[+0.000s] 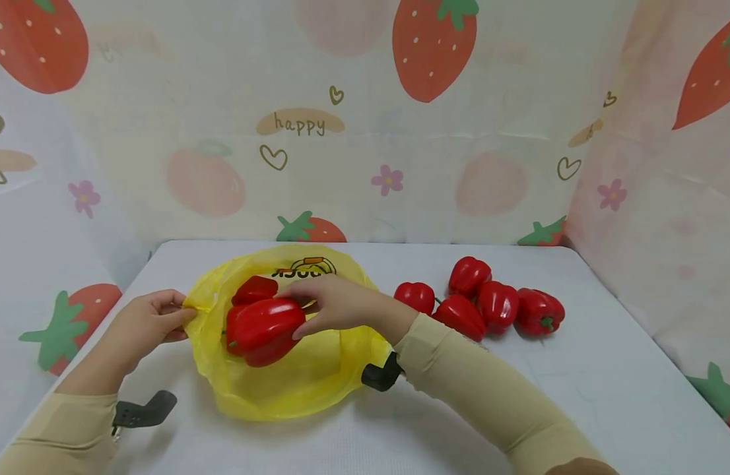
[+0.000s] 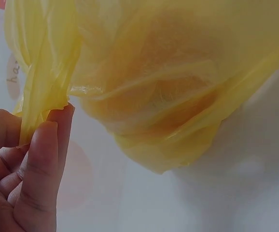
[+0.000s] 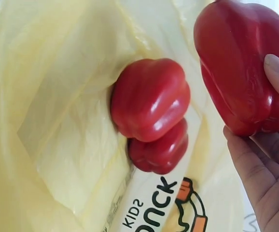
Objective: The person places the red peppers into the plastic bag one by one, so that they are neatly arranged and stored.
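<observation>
R sleeve (image 1: 478,382) closest | L hand (image 1: 154,320) pinches yel. bag (image 1: 294,396) | R hand (image 1: 329,300) grips pepper (image 1: 266,333) | prob. 2 peppers (image 3: 151,99) inside

The strawberry-print backdrop (image 1: 353,218) read "happy" in brown script on an orange patch (image 1: 301,122); a lone "y" showed at the far left. On the yellow plastic bag (image 3: 72,164), black lettering (image 3: 154,203) gave "KIDS" and a larger word — cut off, but ending in "CK". Tiny print (image 3: 114,212) alongside was illegible.
</observation>
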The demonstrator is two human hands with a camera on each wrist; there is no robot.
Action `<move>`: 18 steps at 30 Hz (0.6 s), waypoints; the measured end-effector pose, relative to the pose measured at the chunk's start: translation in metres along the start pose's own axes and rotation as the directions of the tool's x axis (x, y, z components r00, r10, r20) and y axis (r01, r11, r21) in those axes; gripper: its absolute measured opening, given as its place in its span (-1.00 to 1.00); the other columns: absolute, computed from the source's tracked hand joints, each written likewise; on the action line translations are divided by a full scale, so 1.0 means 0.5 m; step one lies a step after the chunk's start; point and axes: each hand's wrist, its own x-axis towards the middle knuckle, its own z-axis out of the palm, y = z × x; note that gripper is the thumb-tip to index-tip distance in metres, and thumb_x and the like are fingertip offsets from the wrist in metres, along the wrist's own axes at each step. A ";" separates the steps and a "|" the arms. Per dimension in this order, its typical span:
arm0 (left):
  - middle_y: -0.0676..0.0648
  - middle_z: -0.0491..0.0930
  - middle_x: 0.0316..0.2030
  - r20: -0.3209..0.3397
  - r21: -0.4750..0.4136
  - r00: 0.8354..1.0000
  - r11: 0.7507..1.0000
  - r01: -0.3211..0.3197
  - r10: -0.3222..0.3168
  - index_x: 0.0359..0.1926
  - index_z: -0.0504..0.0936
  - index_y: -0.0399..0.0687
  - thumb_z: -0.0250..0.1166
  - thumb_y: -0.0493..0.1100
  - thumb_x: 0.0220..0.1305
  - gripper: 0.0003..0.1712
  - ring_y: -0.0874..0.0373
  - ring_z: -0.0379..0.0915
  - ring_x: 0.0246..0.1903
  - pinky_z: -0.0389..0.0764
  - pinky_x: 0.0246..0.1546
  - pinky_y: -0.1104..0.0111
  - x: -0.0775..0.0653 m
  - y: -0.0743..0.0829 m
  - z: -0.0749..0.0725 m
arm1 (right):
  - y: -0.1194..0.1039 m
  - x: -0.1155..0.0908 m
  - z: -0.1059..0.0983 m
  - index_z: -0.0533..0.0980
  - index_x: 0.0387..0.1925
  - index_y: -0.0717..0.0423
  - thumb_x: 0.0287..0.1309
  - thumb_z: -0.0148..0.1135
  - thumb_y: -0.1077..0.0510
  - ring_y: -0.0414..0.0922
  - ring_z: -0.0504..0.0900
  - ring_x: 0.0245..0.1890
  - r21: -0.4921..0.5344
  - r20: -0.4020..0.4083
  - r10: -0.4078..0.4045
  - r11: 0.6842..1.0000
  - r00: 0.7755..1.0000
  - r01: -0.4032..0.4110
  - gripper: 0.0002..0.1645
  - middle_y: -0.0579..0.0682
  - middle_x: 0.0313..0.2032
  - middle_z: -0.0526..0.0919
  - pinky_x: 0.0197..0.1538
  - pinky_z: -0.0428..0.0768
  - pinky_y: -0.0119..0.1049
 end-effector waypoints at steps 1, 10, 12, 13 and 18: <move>-0.15 0.55 -0.18 0.000 0.003 1.000 1.000 0.002 -0.002 -0.02 0.45 -0.26 0.16 0.12 0.22 -0.45 0.14 0.54 -0.32 0.62 -0.27 0.40 0.000 0.000 0.000 | -0.001 0.004 0.002 0.43 0.07 -0.11 -0.08 0.39 0.10 -0.37 0.47 -0.05 -0.004 0.007 0.002 1.000 1.000 -0.002 -0.40 -0.27 -0.06 0.50 -0.05 0.53 -0.45; -0.20 0.52 -0.12 0.003 0.025 1.000 0.999 0.027 -0.027 0.00 0.44 -0.23 0.15 0.15 0.21 -0.44 0.10 0.54 -0.30 0.62 -0.23 0.33 -0.002 -0.001 -0.002 | -0.017 0.040 0.022 0.42 0.08 -0.15 -0.08 0.39 0.01 -0.43 0.44 -0.08 -0.133 0.065 0.032 0.991 0.997 -0.023 -0.39 -0.33 -0.08 0.48 -0.07 0.51 -0.53; -0.21 0.52 -0.12 0.002 0.027 1.000 0.999 0.026 -0.026 0.00 0.44 -0.23 0.15 0.14 0.22 -0.44 0.10 0.53 -0.29 0.62 -0.22 0.32 -0.003 -0.001 -0.001 | -0.023 0.048 0.026 0.42 0.08 -0.16 -0.09 0.39 -0.01 -0.44 0.44 -0.09 -0.173 0.075 0.043 0.984 0.996 -0.029 -0.38 -0.35 -0.10 0.48 -0.09 0.50 -0.56; -0.20 0.52 -0.12 0.000 0.027 1.000 0.999 0.026 -0.026 0.00 0.45 -0.24 0.15 0.14 0.22 -0.45 0.11 0.53 -0.30 0.61 -0.22 0.31 -0.003 -0.001 -0.001 | -0.026 0.051 0.028 0.42 0.08 -0.16 -0.09 0.39 -0.01 -0.44 0.43 -0.10 -0.187 0.078 0.046 0.982 0.996 -0.031 -0.38 -0.35 -0.11 0.48 -0.10 0.50 -0.58; -0.20 0.52 -0.11 -0.006 0.033 1.000 0.999 0.026 -0.026 0.00 0.45 -0.24 0.14 0.10 0.24 -0.48 0.12 0.53 -0.30 0.62 -0.22 0.31 -0.002 -0.002 0.001 | -0.031 0.063 0.043 0.40 0.09 -0.18 -0.11 0.40 -0.01 -0.40 0.40 -0.11 -0.221 0.105 0.086 0.973 0.991 -0.061 -0.36 -0.33 -0.12 0.47 -0.16 0.49 -0.59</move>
